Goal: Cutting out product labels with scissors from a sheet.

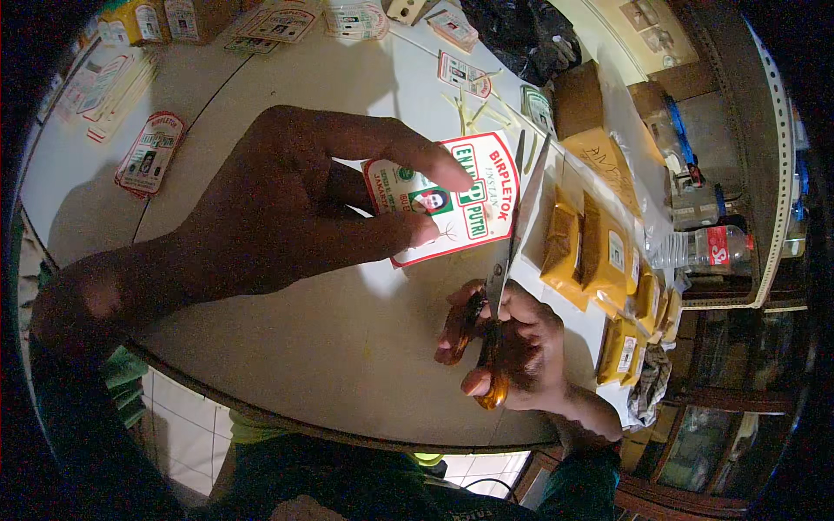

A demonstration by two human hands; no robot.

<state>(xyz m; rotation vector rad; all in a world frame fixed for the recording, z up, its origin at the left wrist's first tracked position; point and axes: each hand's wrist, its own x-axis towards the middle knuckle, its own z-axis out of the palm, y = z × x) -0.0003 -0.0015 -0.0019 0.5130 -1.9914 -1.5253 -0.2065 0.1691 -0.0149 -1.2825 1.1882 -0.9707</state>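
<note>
My left hand (293, 195) pinches a printed paper label (485, 211) by its face, with the thumb and a finger on top. The label has a white field, a red border, a small portrait and writing. My right hand (537, 355) grips a pair of scissors (498, 270) by amber-brown handles. Their blades point away from me and are slightly parted at the tips, along the label's curved right edge. Whether the blades touch the paper, I cannot tell. Thin cut-off paper strips (479, 114) lie on the white table (365, 338) just beyond.
Labels (150, 156) lie at left, near a fanned stack (107, 94). Further labels (280, 19) sit at the far side. To the right are plastic packs of yellow-brown powder (603, 254), a cardboard box (576, 101), a black plastic bag (528, 39) and a plastic bottle (704, 247).
</note>
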